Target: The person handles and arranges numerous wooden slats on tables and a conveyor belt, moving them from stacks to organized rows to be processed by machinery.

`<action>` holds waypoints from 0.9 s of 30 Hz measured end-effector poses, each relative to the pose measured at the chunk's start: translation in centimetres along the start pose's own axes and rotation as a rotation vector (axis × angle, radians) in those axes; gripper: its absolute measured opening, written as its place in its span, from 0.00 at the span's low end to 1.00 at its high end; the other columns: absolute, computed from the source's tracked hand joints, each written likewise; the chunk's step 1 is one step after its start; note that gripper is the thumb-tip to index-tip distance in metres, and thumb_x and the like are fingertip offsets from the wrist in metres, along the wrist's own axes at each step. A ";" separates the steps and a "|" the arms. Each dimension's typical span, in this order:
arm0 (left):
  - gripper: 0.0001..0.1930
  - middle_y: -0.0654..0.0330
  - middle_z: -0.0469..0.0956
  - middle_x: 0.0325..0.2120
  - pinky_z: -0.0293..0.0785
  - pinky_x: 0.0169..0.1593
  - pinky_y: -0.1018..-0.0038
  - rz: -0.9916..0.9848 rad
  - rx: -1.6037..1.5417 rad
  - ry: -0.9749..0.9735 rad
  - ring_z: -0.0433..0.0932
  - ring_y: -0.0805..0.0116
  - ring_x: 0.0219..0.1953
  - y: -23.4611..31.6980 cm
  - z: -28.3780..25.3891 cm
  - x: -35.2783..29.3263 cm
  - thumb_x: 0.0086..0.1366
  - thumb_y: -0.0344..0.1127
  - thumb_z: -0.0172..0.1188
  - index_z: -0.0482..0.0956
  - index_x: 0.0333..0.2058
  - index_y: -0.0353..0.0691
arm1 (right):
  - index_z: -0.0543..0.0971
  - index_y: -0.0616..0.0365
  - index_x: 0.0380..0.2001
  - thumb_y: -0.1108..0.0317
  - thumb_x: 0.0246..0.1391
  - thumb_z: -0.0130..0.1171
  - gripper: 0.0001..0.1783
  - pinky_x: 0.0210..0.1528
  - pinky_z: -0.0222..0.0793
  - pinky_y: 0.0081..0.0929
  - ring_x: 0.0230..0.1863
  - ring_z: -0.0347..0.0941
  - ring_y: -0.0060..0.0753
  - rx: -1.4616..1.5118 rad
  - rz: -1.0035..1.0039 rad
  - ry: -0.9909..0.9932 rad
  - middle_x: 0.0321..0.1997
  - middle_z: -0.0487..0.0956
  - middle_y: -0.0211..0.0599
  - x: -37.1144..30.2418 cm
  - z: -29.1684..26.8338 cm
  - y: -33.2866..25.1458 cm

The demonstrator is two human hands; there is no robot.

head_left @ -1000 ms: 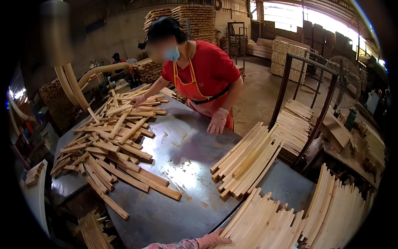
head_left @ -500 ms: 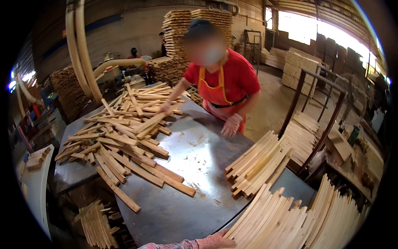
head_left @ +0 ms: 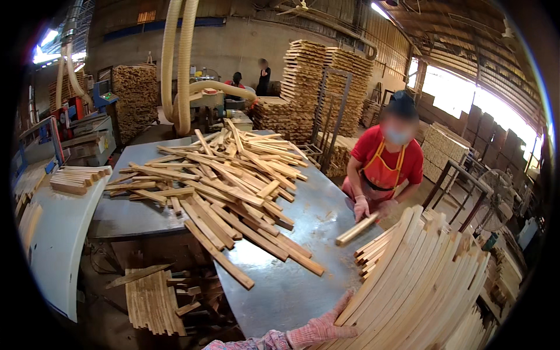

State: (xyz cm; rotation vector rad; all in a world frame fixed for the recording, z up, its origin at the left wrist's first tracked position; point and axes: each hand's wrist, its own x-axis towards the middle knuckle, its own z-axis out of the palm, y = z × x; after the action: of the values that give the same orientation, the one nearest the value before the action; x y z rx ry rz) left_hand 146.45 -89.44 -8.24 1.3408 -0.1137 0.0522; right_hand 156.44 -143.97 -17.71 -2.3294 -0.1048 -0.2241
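Observation:
My left hand, in a pinkish knitted glove and patterned sleeve, reaches in from the lower edge. It grips the left side of a broad row of pale wooden strips, thumb above and fingers lower. The strips lie side by side and fill the lower right. My right hand is out of view, so its hold cannot be seen. Left of the row is a metal-topped table with a loose heap of wooden strips. Close to the row's far side lies a smaller stack of strips.
Across the table, a co-worker in a red shirt and orange apron holds a wooden strip. A metal rack stands at right. Beneath the table lie stacked strips. A pale side table is at left.
My view has turned leftward. The row of strips under my left hand now stands higher in the picture. The co-worker has moved from the heap toward the small stack and now holds a strip there.

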 end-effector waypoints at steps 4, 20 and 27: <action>0.63 0.51 0.42 0.76 0.43 0.75 0.66 0.143 -0.021 0.057 0.42 0.62 0.77 4.4 -1.3 -8.6 0.59 0.48 0.75 0.32 0.76 0.42 | 0.73 0.59 0.64 0.59 0.66 0.53 0.26 0.72 0.61 0.46 0.70 0.64 0.53 -0.253 -0.296 -0.112 0.67 0.72 0.53 -0.6 2.2 -4.5; 0.62 0.55 0.41 0.77 0.43 0.75 0.68 0.362 0.276 0.716 0.43 0.64 0.77 15.9 -3.6 -48.2 0.59 0.50 0.74 0.34 0.77 0.44 | 0.72 0.67 0.64 0.52 0.72 0.50 0.30 0.71 0.63 0.39 0.65 0.68 0.37 0.686 -0.043 -0.692 0.65 0.74 0.47 -21.2 16.3 -40.0; 0.57 0.53 0.52 0.73 0.51 0.73 0.68 0.370 0.036 0.934 0.53 0.64 0.73 19.2 -11.1 -65.7 0.61 0.41 0.72 0.37 0.77 0.43 | 0.71 0.68 0.65 0.50 0.72 0.49 0.32 0.71 0.62 0.35 0.66 0.68 0.37 0.538 -0.252 -0.970 0.65 0.74 0.46 -33.9 24.9 -55.6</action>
State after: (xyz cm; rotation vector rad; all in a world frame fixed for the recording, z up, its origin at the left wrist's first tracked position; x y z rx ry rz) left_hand 79.76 -72.48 0.46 1.2005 0.4334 0.9790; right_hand 118.42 -87.72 -2.03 -1.6895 -0.8227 0.7406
